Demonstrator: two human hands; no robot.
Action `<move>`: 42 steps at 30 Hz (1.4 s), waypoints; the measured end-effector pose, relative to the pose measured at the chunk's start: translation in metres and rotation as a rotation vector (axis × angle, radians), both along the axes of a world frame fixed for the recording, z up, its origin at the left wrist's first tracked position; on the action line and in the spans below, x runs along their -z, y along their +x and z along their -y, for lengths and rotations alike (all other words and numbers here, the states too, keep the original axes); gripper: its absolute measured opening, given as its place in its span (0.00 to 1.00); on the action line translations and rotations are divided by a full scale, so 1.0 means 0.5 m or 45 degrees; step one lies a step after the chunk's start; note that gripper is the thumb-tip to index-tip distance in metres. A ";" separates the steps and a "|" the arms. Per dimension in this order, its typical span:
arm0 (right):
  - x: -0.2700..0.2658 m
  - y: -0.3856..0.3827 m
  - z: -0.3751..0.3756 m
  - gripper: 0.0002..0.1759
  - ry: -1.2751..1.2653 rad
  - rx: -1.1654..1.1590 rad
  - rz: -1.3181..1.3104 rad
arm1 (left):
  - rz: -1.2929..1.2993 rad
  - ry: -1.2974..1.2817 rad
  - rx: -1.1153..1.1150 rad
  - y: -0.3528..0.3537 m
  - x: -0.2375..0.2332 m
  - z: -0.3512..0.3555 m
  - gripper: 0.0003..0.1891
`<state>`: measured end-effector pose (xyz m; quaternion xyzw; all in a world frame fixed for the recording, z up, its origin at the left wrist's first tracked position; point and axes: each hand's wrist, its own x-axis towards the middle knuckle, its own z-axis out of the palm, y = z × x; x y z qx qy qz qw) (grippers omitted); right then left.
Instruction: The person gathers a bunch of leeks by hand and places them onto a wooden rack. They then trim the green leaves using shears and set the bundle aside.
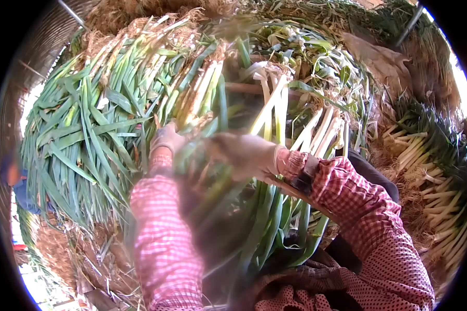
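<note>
A big heap of green onions (pixel 104 119) with long green leaves and white stalks fills the view. My left hand (pixel 167 139), in a thin pale glove, grips a stalk at the edge of the heap. My right hand (pixel 241 153), gloved and blurred, closes on a bunch of green onions (pixel 267 217) whose leaves hang down over my lap. Both arms wear red checked sleeves (pixel 163 243). A dark band (pixel 304 176) sits on my right wrist.
More trimmed green onions (pixel 430 171) with white stalks lie stacked at the right. Dry roots and straw (pixel 88 254) cover the ground at lower left. A brown sack (pixel 384 62) lies at upper right. A curved greenhouse frame (pixel 70 13) rises at upper left.
</note>
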<state>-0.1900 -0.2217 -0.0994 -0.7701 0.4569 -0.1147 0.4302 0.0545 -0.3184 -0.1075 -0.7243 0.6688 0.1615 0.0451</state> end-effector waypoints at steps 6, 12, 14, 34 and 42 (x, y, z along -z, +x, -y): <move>-0.054 -0.067 -0.108 0.43 0.129 -0.144 0.262 | -0.054 0.072 0.154 0.014 -0.006 -0.063 0.43; 0.018 -0.141 -0.131 0.51 -0.143 0.498 0.347 | -0.303 -0.292 0.229 -0.116 -0.082 -0.113 0.23; 0.019 -0.157 -0.143 0.55 -0.065 0.405 0.307 | 0.083 -0.661 0.503 -0.151 -0.023 -0.121 0.10; 0.128 -0.088 0.095 0.30 -0.035 0.530 0.143 | 0.072 -0.402 0.252 -0.083 0.016 -0.101 0.09; -0.033 -0.076 -0.047 0.33 0.056 -0.056 0.035 | -0.175 -0.252 -0.175 -0.019 0.098 -0.008 0.14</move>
